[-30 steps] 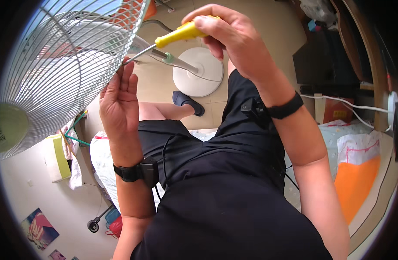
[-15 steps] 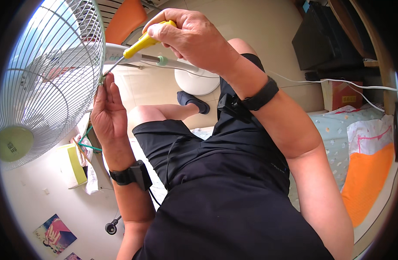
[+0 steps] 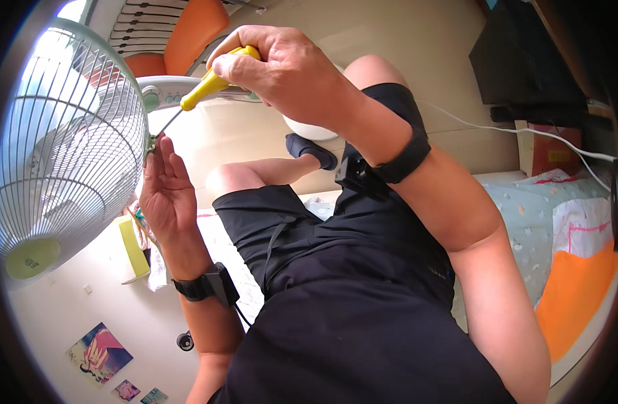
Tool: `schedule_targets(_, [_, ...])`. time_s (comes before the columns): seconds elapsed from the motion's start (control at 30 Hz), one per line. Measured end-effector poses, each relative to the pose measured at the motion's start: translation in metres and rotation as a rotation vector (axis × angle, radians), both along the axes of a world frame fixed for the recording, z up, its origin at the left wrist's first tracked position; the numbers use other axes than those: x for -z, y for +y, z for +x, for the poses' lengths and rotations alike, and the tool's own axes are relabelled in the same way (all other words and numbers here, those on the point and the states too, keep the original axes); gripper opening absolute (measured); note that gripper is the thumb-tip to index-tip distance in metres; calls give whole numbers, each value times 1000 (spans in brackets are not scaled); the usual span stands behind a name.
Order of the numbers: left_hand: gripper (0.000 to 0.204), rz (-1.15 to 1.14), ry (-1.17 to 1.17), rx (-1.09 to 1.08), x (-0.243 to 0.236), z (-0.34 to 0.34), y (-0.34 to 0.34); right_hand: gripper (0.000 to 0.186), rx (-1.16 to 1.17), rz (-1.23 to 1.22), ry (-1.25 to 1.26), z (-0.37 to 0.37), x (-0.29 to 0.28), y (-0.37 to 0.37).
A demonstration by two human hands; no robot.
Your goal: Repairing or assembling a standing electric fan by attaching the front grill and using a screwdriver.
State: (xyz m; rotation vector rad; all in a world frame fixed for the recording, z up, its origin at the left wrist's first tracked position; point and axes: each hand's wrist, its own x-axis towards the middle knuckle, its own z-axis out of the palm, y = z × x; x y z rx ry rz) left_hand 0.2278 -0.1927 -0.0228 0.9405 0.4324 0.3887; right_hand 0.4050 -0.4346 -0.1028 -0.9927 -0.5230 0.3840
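A pedestal fan with a white wire guard (image 3: 66, 155) fills the left side, its pale green pole (image 3: 174, 87) running right behind my hand. My right hand (image 3: 275, 64) grips a yellow-handled screwdriver (image 3: 204, 87); its thin shaft slants down-left to the rim of the guard. My left hand (image 3: 164, 192) is held flat and open against that rim, fingertips by the screwdriver tip. Both wrists wear black bands. I sit in dark shorts with one bare knee (image 3: 228, 178) raised.
The fan's round white base (image 3: 309, 128) lies on the beige floor past my foot in a dark sock (image 3: 312, 151). An orange chair (image 3: 188, 34) stands behind. A bed with patterned and orange covers (image 3: 571, 236) is at right, a white cable (image 3: 524, 131) beside it.
The view has swung, so the fan guard sits further left and larger. My right hand with the screwdriver has come lower and closer, its tip staying at the guard rim beside my left hand.
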Motion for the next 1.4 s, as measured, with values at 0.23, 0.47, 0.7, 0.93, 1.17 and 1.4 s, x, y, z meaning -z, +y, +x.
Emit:
schedule_targets(0.23, [32, 47, 64, 34, -14, -2, -6, 29, -20, 67, 52, 9, 24, 4])
schedule_targets(0.47, [31, 14, 135, -60, -24, 0, -20, 27, -81, 143, 125, 29, 45, -1])
schedule_targets(0.7, [28, -19, 223, -147, -33, 2, -34, 23, -334, 140, 249, 50, 48, -21])
schedule_targets(0.93, [29, -54, 266, -163, -38, 4, -36, 23, -224, 226, 107, 48, 54, -9])
schedule_targets(1.17, [28, -72, 260, -189, -37, 5, -39, 24, -226, 263, 87, 39, 57, -4])
schedule_targets(1.4, [27, -28, 275, -178, -36, 4, -37, 25, -231, 252, 69, 37, 56, -6])
